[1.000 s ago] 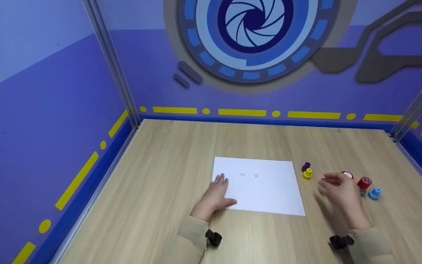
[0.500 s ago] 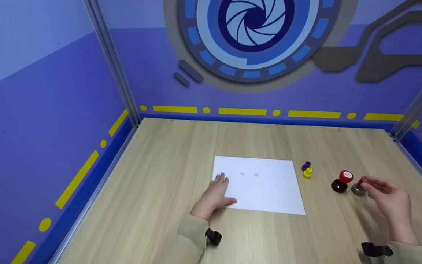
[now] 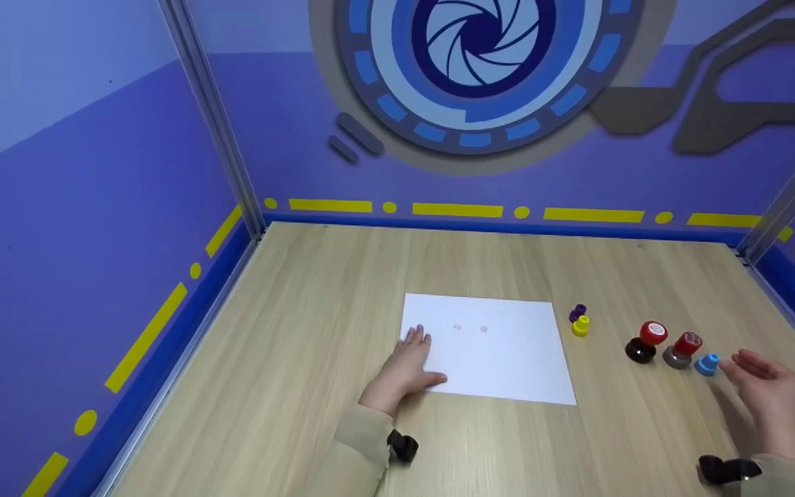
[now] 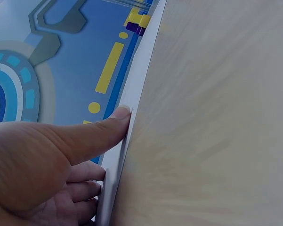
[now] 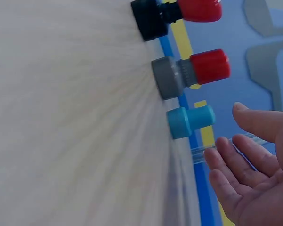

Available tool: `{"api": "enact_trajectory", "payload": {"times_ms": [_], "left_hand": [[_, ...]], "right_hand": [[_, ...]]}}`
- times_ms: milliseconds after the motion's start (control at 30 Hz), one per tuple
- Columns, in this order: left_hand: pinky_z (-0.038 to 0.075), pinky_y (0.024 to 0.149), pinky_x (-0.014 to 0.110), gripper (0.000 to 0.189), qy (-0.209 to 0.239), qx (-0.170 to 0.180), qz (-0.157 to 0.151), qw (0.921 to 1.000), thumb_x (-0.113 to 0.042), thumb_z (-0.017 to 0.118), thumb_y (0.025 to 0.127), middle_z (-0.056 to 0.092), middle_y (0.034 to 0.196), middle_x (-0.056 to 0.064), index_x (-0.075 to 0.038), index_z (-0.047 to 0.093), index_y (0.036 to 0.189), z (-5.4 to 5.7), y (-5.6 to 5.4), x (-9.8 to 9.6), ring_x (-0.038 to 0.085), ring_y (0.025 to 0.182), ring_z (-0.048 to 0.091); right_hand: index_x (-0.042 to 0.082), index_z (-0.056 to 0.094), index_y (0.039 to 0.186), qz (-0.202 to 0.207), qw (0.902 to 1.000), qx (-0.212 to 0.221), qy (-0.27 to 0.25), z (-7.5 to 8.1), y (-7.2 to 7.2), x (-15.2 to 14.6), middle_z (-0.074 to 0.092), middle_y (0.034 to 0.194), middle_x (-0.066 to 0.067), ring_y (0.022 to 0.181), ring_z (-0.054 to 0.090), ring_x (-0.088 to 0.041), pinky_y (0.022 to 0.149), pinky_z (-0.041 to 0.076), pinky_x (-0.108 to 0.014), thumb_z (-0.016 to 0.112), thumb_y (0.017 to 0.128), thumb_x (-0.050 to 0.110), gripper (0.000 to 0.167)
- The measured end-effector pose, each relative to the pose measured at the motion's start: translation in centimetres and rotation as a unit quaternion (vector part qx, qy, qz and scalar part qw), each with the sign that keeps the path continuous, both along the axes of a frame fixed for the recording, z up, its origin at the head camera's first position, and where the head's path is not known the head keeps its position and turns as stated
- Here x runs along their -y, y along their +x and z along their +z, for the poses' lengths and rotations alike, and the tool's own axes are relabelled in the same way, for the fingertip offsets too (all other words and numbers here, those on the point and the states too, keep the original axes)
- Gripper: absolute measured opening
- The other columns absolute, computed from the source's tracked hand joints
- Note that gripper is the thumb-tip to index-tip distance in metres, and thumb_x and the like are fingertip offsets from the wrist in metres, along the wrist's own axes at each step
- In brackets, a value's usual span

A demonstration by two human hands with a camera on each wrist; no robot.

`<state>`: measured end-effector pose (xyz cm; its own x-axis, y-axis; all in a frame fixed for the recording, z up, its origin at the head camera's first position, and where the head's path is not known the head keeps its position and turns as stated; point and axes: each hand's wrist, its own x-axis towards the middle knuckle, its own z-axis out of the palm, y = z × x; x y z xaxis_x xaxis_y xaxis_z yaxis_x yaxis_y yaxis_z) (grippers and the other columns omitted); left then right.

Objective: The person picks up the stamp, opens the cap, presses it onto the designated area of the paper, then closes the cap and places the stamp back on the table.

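My left hand point(image 3: 404, 367) lies spread on the lower left part of a white sheet of paper point(image 3: 501, 366), thumb on its near edge. Two faint reddish stamp marks point(image 3: 484, 329) show on the sheet. At the far right my right hand point(image 3: 771, 397) is beside a small light blue stamp point(image 3: 707, 364), holding nothing. In the right wrist view its fingers are relaxed and apart from the blue stamp point(image 5: 190, 121). Left of that stand a red-handled stamp with a grey base point(image 3: 684, 350) and another with a black base point(image 3: 645, 343).
Right of the paper, a yellow stamp point(image 3: 580, 326) and a purple stamp point(image 3: 577, 313) stand close together. Blue panels with metal corner posts point(image 3: 214, 117) enclose the wooden table point(image 3: 321, 310) at the back and sides.
My right hand has moved right, from the black-based stamp past the grey-based one to beyond the blue stamp, uncovering all of them. The left hand stays on the paper.
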<state>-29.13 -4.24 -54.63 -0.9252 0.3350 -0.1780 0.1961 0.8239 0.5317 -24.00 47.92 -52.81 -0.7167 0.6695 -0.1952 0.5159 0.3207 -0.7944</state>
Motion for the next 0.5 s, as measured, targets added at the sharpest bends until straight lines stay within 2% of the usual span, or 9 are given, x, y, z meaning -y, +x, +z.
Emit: {"api": "enact_trajectory", "payload": {"times_ms": [67, 133, 200, 267, 333, 433, 500], "left_hand": [[0.017, 0.133, 0.049, 0.086, 0.000, -0.001, 0.000, 1.0000, -0.033, 0.076, 0.094, 0.018, 0.170, 0.024, 0.007, 0.033, 0.156, 0.0, 0.0, 0.0, 0.036, 0.161, 0.014], [0.017, 0.133, 0.049, 0.086, 0.002, -0.001, -0.001, 1.0000, -0.033, 0.077, 0.093, 0.018, 0.170, 0.024, 0.007, 0.033, 0.156, 0.0, 0.0, 0.1, 0.036, 0.161, 0.014], [0.017, 0.133, 0.049, 0.086, 0.006, 0.000, 0.000, 1.0000, -0.033, 0.077, 0.093, 0.018, 0.170, 0.023, 0.007, 0.033, 0.157, 0.0, 0.0, 0.1, 0.036, 0.161, 0.014], [0.017, 0.133, 0.049, 0.087, 0.010, 0.000, 0.001, 1.0000, -0.032, 0.077, 0.093, 0.018, 0.170, 0.023, 0.006, 0.033, 0.157, -0.1, 0.0, 0.1, 0.036, 0.161, 0.014], [0.017, 0.133, 0.049, 0.086, 0.014, 0.001, 0.001, 0.9999, -0.032, 0.077, 0.093, 0.018, 0.170, 0.023, 0.006, 0.033, 0.157, -0.1, 0.0, 0.1, 0.036, 0.161, 0.014], [0.017, 0.133, 0.049, 0.086, 0.013, -0.001, 0.002, 0.9999, -0.032, 0.077, 0.093, 0.019, 0.170, 0.023, 0.007, 0.033, 0.156, -0.2, 0.0, 0.1, 0.036, 0.160, 0.015], [0.017, 0.133, 0.049, 0.086, 0.011, -0.003, 0.001, 0.9999, -0.032, 0.077, 0.093, 0.019, 0.170, 0.024, 0.007, 0.034, 0.156, -0.2, 0.0, 0.1, 0.036, 0.160, 0.015]], "right_hand": [[0.008, 0.035, 0.160, 0.004, 0.9999, -0.001, -0.012, -0.4, -0.3, 0.0, 0.037, 0.165, -0.018, 0.141, 0.051, -0.031, 0.114, 0.050, -0.034, 0.061, 0.103, 0.033, 0.066], [0.007, 0.034, 0.160, 0.010, 0.9998, -0.001, -0.020, -0.7, -0.6, 0.0, 0.034, 0.165, -0.019, 0.149, 0.041, -0.036, 0.124, 0.038, -0.048, 0.061, 0.103, 0.032, 0.068], [0.006, 0.034, 0.160, 0.018, 0.9995, 0.001, -0.026, -0.8, -0.9, -0.1, 0.036, 0.165, -0.019, 0.146, 0.044, -0.034, 0.125, 0.036, -0.048, 0.063, 0.102, 0.033, 0.070], [0.006, 0.036, 0.159, 0.029, 0.9992, 0.007, -0.028, -0.8, -1.0, -0.4, 0.048, 0.159, -0.015, 0.135, 0.052, -0.029, 0.124, 0.038, -0.047, 0.066, 0.100, 0.035, 0.072], [0.006, 0.039, 0.158, 0.043, 0.9988, 0.012, -0.020, -0.8, -1.2, -0.7, 0.055, 0.152, -0.014, 0.127, 0.054, -0.027, 0.122, 0.041, -0.046, 0.067, 0.099, 0.036, 0.071], [0.006, 0.041, 0.156, 0.057, 0.9982, 0.016, -0.008, -1.1, -1.3, -0.7, 0.056, 0.150, -0.016, 0.133, 0.051, -0.033, 0.121, 0.040, -0.049, 0.067, 0.100, 0.036, 0.069], [0.004, 0.041, 0.156, 0.061, 0.9980, 0.015, -0.006, -1.3, -1.5, -0.6, 0.048, 0.157, -0.022, 0.141, 0.044, -0.040, 0.121, 0.038, -0.052, 0.067, 0.100, 0.036, 0.069]]}}
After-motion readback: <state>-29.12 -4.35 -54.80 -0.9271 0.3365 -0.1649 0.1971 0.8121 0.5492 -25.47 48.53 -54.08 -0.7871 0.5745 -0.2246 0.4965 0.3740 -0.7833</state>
